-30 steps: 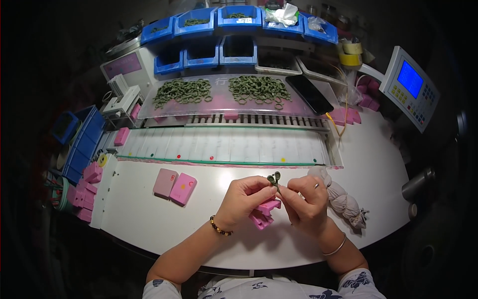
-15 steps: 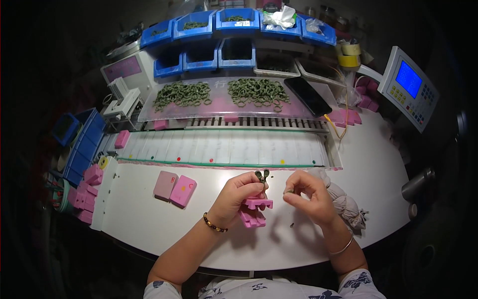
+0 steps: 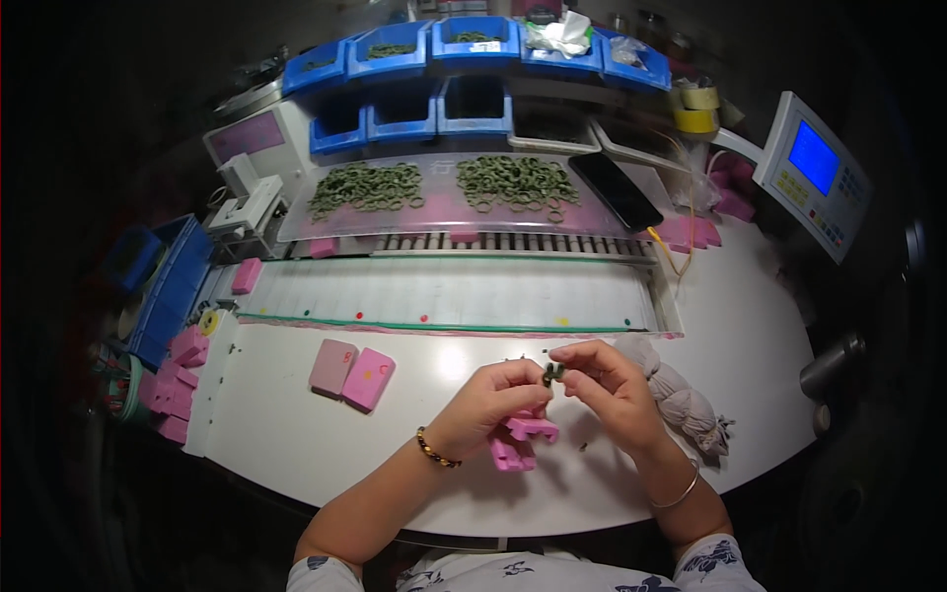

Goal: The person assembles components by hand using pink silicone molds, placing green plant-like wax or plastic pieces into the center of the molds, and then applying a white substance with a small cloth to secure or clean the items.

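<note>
My left hand (image 3: 493, 397) is closed around a notched pink rubber mould (image 3: 534, 430), whose parts hang spread apart below the fingers. At that hand's fingertips stands a small dark green wax piece (image 3: 552, 372). The thumb and fingers of my right hand (image 3: 619, 395) close on this piece from the right side. Where the wax meets the mould is hidden by the left fingers. Two closed mould blocks, a dull pink one (image 3: 333, 366) and a brighter pink one (image 3: 370, 379), lie side by side on the white table (image 3: 286, 414), left of my hands.
Two heaps of green rings (image 3: 365, 187) lie on a translucent tray behind a white conveyor (image 3: 444, 291). A black phone (image 3: 617, 190) rests at its right end. A whitish cloth bundle (image 3: 681, 400) lies beside my right hand. Blue bins (image 3: 400, 123) stand behind; a control panel (image 3: 814, 173) stands right.
My right hand has moved left to the wax piece at the left fingertips. The left hand and mould have shifted slightly right and nearer me, and the wax piece's forked top now looks partly covered.
</note>
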The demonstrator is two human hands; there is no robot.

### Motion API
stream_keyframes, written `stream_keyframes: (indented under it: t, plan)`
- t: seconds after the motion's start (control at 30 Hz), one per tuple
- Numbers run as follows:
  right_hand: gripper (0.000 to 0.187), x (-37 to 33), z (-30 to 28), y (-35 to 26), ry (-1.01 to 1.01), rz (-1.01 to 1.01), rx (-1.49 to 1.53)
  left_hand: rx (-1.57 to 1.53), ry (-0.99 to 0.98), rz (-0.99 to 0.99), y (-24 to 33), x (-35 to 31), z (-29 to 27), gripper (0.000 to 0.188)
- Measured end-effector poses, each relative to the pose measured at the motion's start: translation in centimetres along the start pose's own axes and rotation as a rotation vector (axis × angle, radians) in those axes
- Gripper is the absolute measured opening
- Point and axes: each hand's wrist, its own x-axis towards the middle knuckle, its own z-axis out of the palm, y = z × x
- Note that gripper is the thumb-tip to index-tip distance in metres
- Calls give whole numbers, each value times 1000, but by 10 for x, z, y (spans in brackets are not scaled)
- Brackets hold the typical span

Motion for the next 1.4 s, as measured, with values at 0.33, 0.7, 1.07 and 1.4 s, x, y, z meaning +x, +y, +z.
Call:
stream_keyframes:
  t: [0.33, 0.7, 1.07, 1.4]
  plan:
    - [14, -1, -3, 6, -52, -12, 77, 62, -87, 21, -10, 4, -6, 11]
    - [11, 2, -4, 8, 18, -9, 136, 106, -3, -30, 1, 4, 0, 12]
    - [11, 1, -25, -8, 417, -197, 194, 590, -24, -154, 101, 76, -2, 21]
    - [14, -10, -23, -22, 495, -507, -57, 159, 112, 1, 46, 112, 38, 43]
